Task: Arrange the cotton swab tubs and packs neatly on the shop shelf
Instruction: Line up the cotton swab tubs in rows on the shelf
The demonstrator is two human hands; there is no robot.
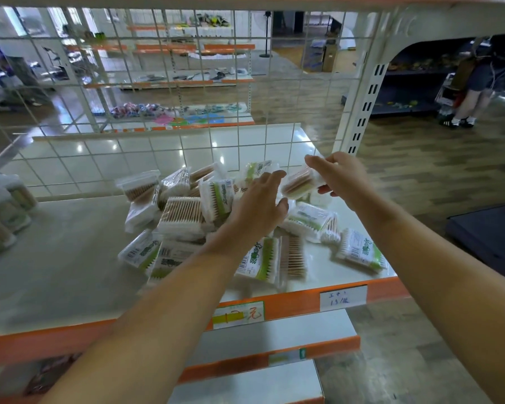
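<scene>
Near the shelf's [289,304] front edge, packs [260,262] are lying jumbled. The right hand [340,177] is pinching one pack [299,185] above the right rear corner; the left hand [258,207] is resting open-fingered on the heap. A careless nudge could be sliding front packs off.

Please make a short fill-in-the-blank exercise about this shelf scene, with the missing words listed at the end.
1. The right hand holds one pack of cotton ____.
2. The front edge of the shelf is coloured ____.
3. The tubs stand at the ____ end of the shelf.
4. Behind the pile of packs there is a white wire ____.

Missing words: swabs; orange; left; grid
</scene>
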